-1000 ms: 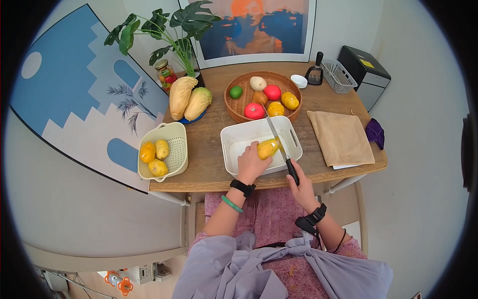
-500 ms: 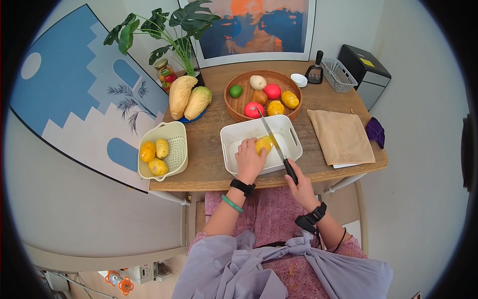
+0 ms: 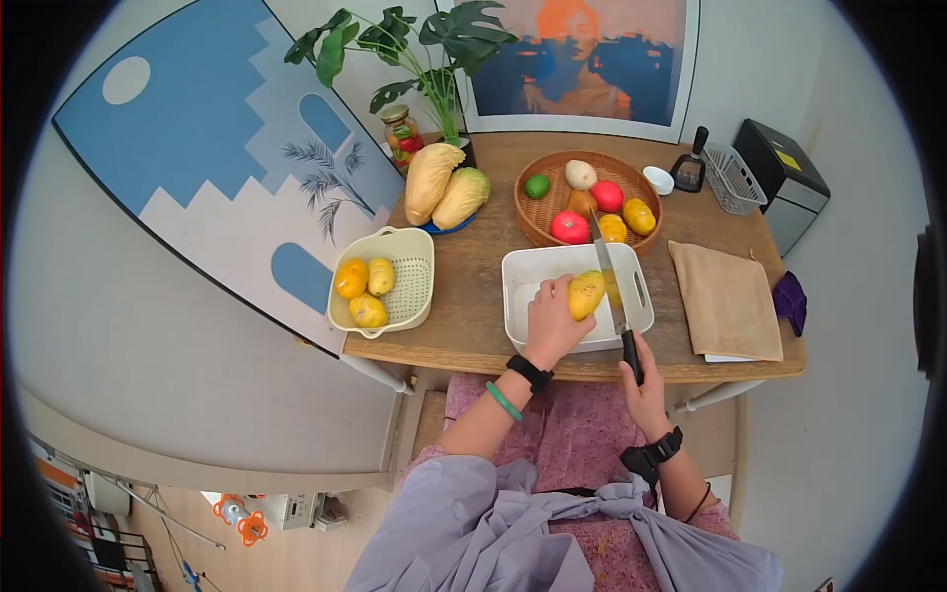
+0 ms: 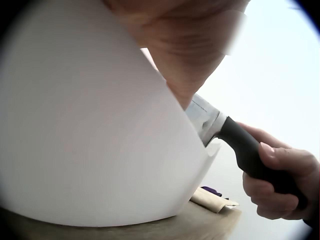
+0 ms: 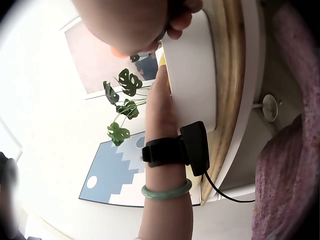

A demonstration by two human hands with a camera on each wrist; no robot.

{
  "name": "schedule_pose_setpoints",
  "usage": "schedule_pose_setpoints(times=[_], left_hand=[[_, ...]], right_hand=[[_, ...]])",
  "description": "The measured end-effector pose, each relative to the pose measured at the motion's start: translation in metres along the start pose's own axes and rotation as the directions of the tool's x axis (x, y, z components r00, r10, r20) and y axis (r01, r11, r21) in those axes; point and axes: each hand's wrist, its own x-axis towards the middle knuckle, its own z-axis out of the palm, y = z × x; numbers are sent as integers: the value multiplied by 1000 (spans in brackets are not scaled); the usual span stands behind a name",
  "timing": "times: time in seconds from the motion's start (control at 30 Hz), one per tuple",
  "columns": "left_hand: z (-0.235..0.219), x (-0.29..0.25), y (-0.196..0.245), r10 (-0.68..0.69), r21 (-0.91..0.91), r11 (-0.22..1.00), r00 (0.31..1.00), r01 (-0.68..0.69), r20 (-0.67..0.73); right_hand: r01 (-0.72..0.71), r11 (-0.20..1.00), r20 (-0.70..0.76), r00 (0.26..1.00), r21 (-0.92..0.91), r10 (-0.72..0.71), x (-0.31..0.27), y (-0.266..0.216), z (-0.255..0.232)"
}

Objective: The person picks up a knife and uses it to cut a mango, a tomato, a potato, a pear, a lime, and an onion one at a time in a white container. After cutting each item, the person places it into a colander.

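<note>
In the head view my left hand (image 3: 555, 322) grips a speckled yellow mango (image 3: 586, 296) over the white plastic bin (image 3: 515, 296). My right hand (image 3: 646, 393) holds a kitchen knife (image 3: 631, 357) by its black handle, fingers wrapped round it in the left wrist view. The long blade slants up and away across the bin, close along the mango's right side, its tip overlapping the wicker tray. A yellow patch shows on the blade. In the right wrist view the bin's wall hides most of the mango.
Behind the bin stands a round wicker tray (image 3: 526, 222) of fruit and vegetables. To the left are a cream basket (image 3: 419, 286) with three yellow fruits and two cabbages (image 3: 434, 183) on a blue plate. A folded tan cloth (image 3: 725, 301) lies to the right.
The head view has shifted, so the scene sits farther right. The mango dipped lower under my left hand, then came up and turned to show more of itself. The knife stays beside it.
</note>
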Motion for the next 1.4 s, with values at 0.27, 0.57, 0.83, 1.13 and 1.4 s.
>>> schedule_pose_setpoints(times=[0.27,0.57,0.83,1.13,1.4], left_hand=[[-114,23,-30,79,-205,962,901,-182,-427],[-178,27,-175,-146,184,958,924,222,-353],[-170,25,-167,-191,452,840,943,301,-273],[-121,109,-88,141,327,938,988,-116,-55],[-21,176,-57,-46,216,976,944,-28,328]], right_hand=[[-83,981,-22,996,173,88,2,-6,-20],[30,963,-115,993,266,1,4,1,-22],[-30,957,-115,991,287,65,3,12,-28],[-1,944,-237,968,331,84,31,53,-34],[-44,960,-239,964,278,114,41,94,-29]])
